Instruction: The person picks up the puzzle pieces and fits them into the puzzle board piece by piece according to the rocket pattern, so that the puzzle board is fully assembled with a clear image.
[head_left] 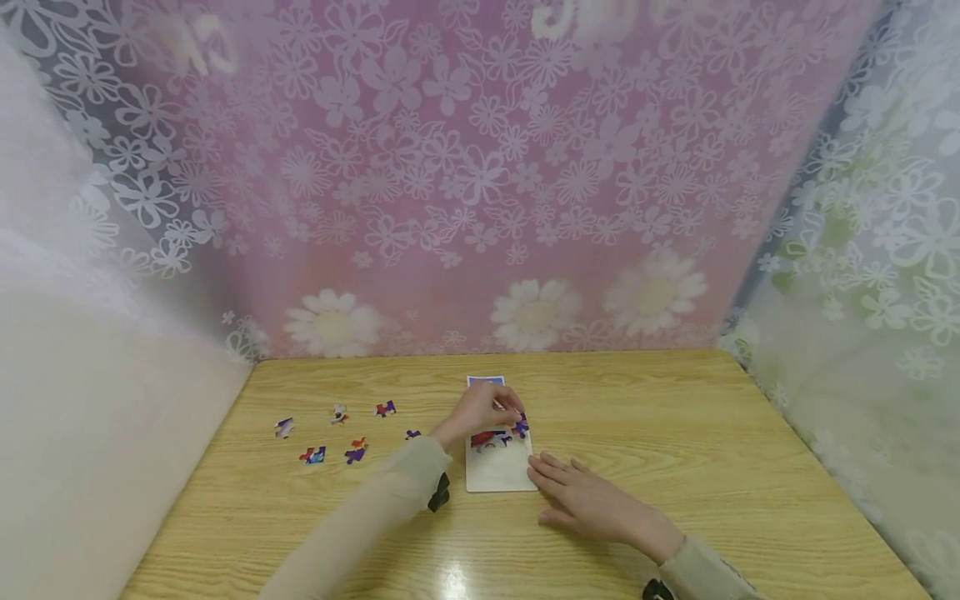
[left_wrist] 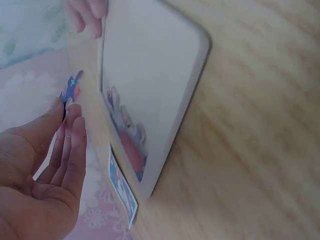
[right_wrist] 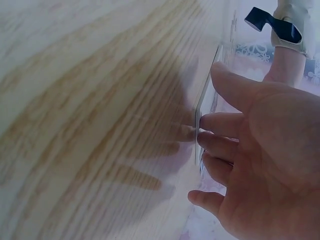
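Observation:
My left hand (head_left: 480,412) pinches a purple-blue jigsaw piece (left_wrist: 70,92) between thumb and fingertips, above the upper right part of a white puzzle tray (head_left: 498,475). A few joined jigsaw pieces (left_wrist: 131,150) with red, grey and purple print lie at the tray's far end; the rest of its white floor shows. Beyond that end is a small printed picture card (left_wrist: 122,187), partly hidden by the left hand in the head view. Fingers spread, my right hand (head_left: 588,500) rests on the table, with its fingertips touching the tray's right edge.
Several loose jigsaw pieces lie left of the tray, among them a red and blue piece (head_left: 313,456) and an orange and purple piece (head_left: 357,451). A small piece (head_left: 412,435) lies close to the left wrist. Flowered curtains (head_left: 480,208) enclose the wooden table (head_left: 645,400).

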